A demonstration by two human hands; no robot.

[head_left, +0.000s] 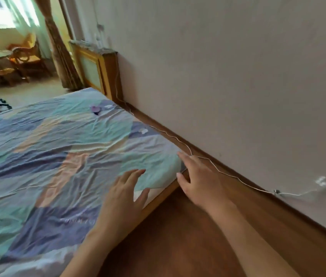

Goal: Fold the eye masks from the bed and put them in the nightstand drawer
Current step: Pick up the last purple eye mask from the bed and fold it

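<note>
Both hands reached over the bed [44,148], its rumpled patchwork sheet soft and creased. The left hand [125,193] and right hand [197,177] had fingers spread wide, holding nothing. A small purple eye mask [95,109] lay far across, near the wall-side edge.

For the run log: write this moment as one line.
left hand: open, over bed | right hand: open, at bed corner | eye masks: untouched

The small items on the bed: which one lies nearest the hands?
The white one on the blue patch by the bed edge; the purple and other white lie farther away.
</note>
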